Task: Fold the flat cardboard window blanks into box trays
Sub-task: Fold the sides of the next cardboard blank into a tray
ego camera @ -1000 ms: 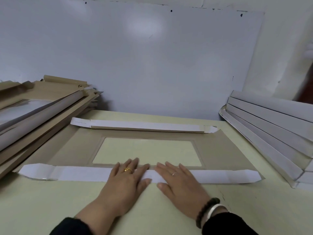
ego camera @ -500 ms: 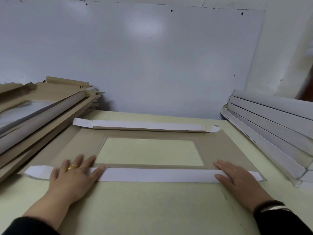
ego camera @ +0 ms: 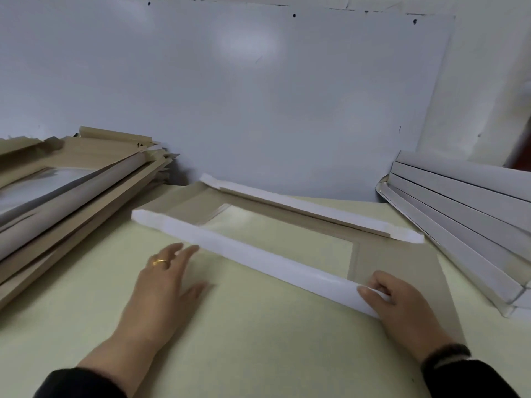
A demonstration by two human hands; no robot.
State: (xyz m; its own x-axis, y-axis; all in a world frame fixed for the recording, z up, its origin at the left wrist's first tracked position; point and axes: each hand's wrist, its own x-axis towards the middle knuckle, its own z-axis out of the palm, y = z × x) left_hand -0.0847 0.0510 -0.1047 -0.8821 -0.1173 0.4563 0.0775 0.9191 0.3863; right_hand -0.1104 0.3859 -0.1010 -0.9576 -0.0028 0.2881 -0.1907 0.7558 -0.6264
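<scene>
A brown cardboard window blank (ego camera: 382, 254) lies askew on the pale green table (ego camera: 258, 340), turned so its left end points away. Its near white flap (ego camera: 253, 254) stands raised along the front edge. The far white flap (ego camera: 310, 208) is folded over at the back. My right hand (ego camera: 402, 305) grips the right end of the near flap, thumb on its white face and fingers curled behind. With fingers straight, my left hand (ego camera: 163, 282) lies flat on the table just in front of the flap, apart from it.
A pile of unfolded brown blanks (ego camera: 71, 196) is stacked at the left, reaching over the table. Finished white trays (ego camera: 465, 219) are stacked slanting at the right. A pale wall panel (ego camera: 258, 96) closes the back.
The blank has swung round, its left end now farther away. The near flap has lifted from flat to raised. My right hand now grips its end; my left hand has come off it.
</scene>
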